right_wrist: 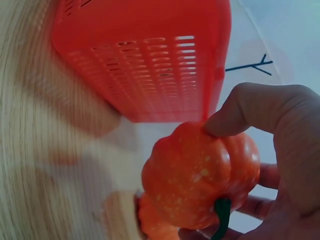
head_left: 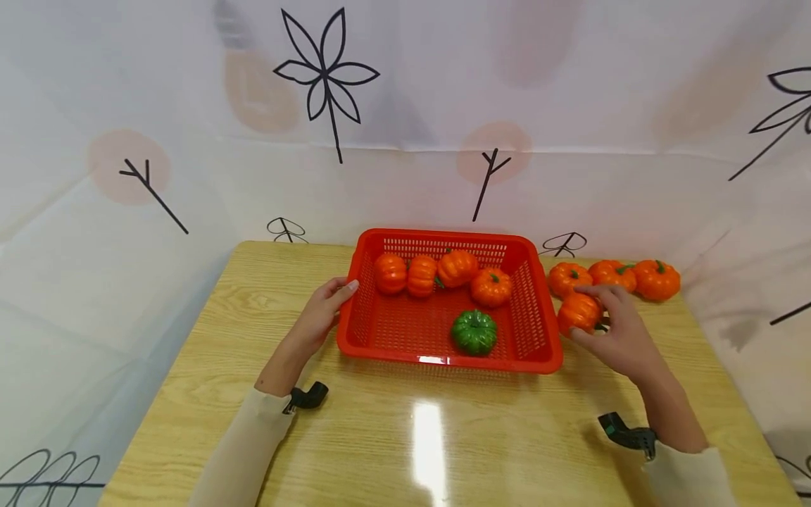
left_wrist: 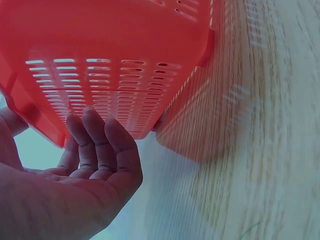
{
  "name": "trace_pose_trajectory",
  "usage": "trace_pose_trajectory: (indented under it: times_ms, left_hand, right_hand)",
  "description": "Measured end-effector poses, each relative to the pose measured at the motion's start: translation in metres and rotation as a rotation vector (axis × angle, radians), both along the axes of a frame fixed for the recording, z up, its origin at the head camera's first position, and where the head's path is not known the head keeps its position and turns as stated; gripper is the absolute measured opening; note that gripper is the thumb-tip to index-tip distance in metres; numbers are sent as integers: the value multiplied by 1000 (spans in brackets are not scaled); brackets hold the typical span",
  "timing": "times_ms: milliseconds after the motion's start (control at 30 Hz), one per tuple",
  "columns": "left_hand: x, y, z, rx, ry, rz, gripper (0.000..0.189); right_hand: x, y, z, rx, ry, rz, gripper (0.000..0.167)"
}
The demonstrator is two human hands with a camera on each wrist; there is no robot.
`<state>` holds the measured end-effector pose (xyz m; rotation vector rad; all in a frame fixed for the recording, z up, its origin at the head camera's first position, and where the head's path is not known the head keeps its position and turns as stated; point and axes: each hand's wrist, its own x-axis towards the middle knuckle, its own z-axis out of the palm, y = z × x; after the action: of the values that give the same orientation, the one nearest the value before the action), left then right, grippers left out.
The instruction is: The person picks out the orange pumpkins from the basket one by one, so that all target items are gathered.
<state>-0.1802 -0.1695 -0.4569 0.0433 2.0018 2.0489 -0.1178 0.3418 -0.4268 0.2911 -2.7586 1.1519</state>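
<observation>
A red plastic basket (head_left: 393,331) with slotted walls stands on the table, holding several orange pumpkins (head_left: 457,268) and one green pumpkin (head_left: 474,332). My left hand (head_left: 322,313) grips its left rim, thumb over the edge; in the left wrist view the curled fingers (left_wrist: 120,142) lie against the outer wall. Just right of the basket, my right hand (head_left: 617,338) holds an orange pumpkin (head_left: 578,314) with a green stem. The right wrist view shows the thumb on top of this pumpkin (right_wrist: 192,172) and fingers around its far side, with the pumpkin raised off the table.
Behind the right hand, a row of orange pumpkins (head_left: 657,280) sits at the table's back right. The wooden table (head_left: 355,436) reaches a pale patterned cloth (head_left: 405,105) at the back. Each wrist wears a dark camera mount (head_left: 627,433).
</observation>
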Motion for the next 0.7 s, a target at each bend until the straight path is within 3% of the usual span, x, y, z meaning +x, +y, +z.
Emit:
trace_pose_trajectory:
  times_ms: [367, 700]
  left_hand:
    - [-1, 0, -1, 3, -2, 9, 54]
    - [-3, 0, -4, 2, 1, 4, 53]
  right_hand:
    - [-1, -3, -10, 157, 36, 4, 68]
    - [-3, -6, -17, 206, 40, 14, 67]
